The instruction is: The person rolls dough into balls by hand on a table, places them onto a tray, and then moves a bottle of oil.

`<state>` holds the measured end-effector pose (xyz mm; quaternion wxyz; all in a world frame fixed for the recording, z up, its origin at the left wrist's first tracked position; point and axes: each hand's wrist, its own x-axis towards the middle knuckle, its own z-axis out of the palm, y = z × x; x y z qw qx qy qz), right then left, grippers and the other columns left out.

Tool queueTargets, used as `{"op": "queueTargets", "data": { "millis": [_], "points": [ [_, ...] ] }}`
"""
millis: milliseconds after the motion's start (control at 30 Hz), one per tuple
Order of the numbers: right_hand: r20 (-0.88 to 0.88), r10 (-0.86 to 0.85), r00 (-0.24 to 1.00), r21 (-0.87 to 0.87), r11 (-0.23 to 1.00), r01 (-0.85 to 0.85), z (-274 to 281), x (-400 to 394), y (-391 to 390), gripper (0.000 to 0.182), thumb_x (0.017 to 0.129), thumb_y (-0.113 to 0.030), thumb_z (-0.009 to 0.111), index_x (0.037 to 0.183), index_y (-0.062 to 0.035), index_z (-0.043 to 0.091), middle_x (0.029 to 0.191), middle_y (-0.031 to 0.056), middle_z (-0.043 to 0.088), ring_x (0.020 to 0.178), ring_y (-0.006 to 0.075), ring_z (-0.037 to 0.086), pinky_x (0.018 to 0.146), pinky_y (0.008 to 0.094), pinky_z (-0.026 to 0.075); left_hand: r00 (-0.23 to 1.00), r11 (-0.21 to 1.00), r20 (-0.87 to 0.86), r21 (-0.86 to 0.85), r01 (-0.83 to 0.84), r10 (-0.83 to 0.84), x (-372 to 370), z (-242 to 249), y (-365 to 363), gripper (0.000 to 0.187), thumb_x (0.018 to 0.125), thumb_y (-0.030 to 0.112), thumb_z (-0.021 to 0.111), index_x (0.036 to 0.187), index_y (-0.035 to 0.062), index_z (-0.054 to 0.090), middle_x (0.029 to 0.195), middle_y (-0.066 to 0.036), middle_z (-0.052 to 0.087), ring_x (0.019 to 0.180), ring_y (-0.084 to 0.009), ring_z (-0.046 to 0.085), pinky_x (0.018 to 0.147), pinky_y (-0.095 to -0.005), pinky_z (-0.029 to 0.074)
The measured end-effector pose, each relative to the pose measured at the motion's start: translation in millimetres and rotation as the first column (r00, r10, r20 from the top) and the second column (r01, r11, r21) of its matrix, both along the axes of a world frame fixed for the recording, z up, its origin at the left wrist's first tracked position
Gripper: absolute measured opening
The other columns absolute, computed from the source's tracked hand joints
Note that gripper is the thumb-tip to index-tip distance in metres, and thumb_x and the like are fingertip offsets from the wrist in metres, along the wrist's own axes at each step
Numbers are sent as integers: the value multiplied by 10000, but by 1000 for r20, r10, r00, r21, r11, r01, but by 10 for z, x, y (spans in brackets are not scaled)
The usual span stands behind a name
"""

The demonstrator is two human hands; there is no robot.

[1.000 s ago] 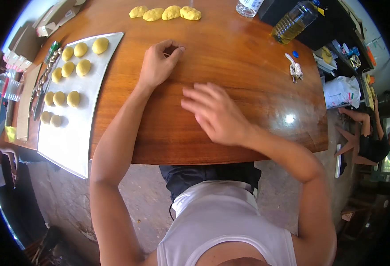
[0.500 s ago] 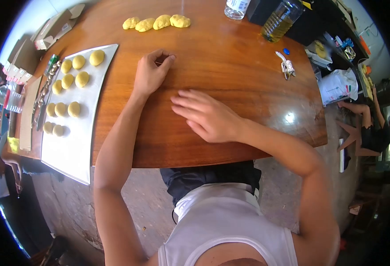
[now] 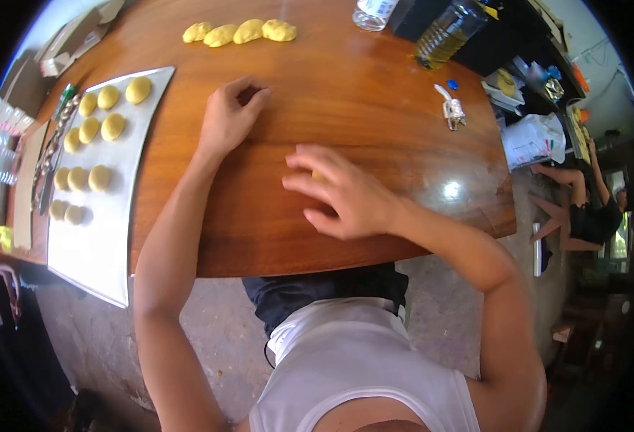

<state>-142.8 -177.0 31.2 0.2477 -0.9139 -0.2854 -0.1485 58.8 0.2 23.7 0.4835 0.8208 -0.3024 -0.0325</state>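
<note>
My right hand [image 3: 338,191] is cupped palm down on the wooden table [image 3: 317,101], its fingers somewhat spread. A bit of yellow dough [image 3: 318,175] shows between those fingers; the rest is hidden beneath the hand. Further left, my left hand [image 3: 232,115] rests on the wood with its fingers loosely curled in and nothing visible in the gap by the thumb. Beyond it, several rough yellow dough lumps [image 3: 248,32] lie in a touching row. On the left, a metal tray [image 3: 90,255] bears several smooth round dough balls [image 3: 99,178] in rows.
A clear bottle [image 3: 372,14] and a bottle of yellowish oil [image 3: 448,36] stand at the back right. Near them lie a blue cap [image 3: 452,85] and a crumpled white item [image 3: 452,109]. Cardboard boxes [image 3: 79,39] are at the far left. Another person [image 3: 596,209] is at the right.
The whole view has shifted slightly, moving most things left. My right hand's fingers have spread and lifted a little, letting yellow dough show between them. My left hand keeps its curled pose.
</note>
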Motion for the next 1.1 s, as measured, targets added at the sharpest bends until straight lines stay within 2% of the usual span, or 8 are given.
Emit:
{"op": "queueTargets", "data": {
  "millis": [100, 233, 500, 633, 700, 800, 1033, 1100],
  "points": [
    [-26, 70, 997, -72, 995, -72, -47, -332, -466, 342, 858, -140, 740, 1182, -40, 696, 1298, 189, 605, 1265, 381, 593, 1078, 482, 523, 997, 996, 68, -73, 45, -40, 25, -77, -24, 260, 998, 216, 695, 1046, -35, 746, 895, -131, 752, 837, -171, 678, 797, -346, 545],
    [281, -27, 959, -161, 984, 75, -81, 79, -987, 239, 861, -291, 782, 879, -89, 654, 858, 72, 576, 852, 279, 607, 705, 414, 546, 995, 994, 49, -67, 89, -85, 1, -50, -64, 237, 1008, 172, 673, 1015, -58, 730, 900, -123, 750, 876, -158, 678, 838, -323, 538],
    [73, -29, 997, 180, 984, 15, -248, 377, 157, 187, 723, -165, 738, 843, -99, 611, 948, 119, 598, 986, 312, 562, 885, 481, 451, 992, 1000, 122, 11, 13, -14, -161, -69, -4, 254, 1048, 187, 645, 1034, -58, 711, 834, -76, 666, 794, -119, 561, 721, -313, 475],
    [32, 41, 999, 695, 717, -52, -354, 566, -232, 62, 883, -66, 694, 897, -77, 634, 896, 104, 643, 853, 259, 624, 797, 391, 508, 961, 945, -80, -217, 244, -266, -969, -12, -159, 404, 1069, 127, 572, 1407, -94, 569, 1386, -202, 632, 1300, -263, 596, 1126, -390, 460],
    [21, -17, 1000, 798, 603, -7, -384, 633, -615, 45, 952, -59, 680, 910, -52, 662, 891, 76, 661, 864, 175, 650, 783, 327, 537, 962, 954, 59, 155, 257, -268, -1282, 67, -226, 474, 1025, 139, 630, 1462, -29, 552, 1527, -218, 547, 1426, -369, 522, 1198, -430, 402],
    [-1, -220, 976, 483, 854, 193, -156, 589, -1306, 59, 975, -56, 654, 925, -33, 677, 869, 55, 683, 794, 121, 626, 714, 299, 521, 879, 921, 335, 308, 238, -340, -1643, 114, -336, 449, 948, 120, 700, 1384, 41, 627, 1430, -181, 596, 1410, -392, 515, 1145, -461, 472],
    [-140, -219, 966, 445, 857, 259, -210, 683, -1582, 60, 955, -53, 639, 985, -19, 679, 758, 62, 673, 662, 127, 615, 627, 308, 502, 860, 860, 334, 466, 206, -387, -1315, 82, -362, 392, 902, 119, 731, 1281, 27, 694, 1197, -180, 661, 1170, -358, 632, 1014, -459, 530],
    [-141, -220, 965, 460, 849, 260, -156, 646, -1570, 66, 955, -54, 642, 982, -6, 677, 758, 65, 680, 658, 133, 609, 628, 312, 504, 889, 911, 416, 413, 2, -191, -1116, 113, -737, 355, 884, 137, 742, 1221, 26, 721, 1110, -181, 647, 1053, -361, 631, 956, -482, 529]
  ]
}}
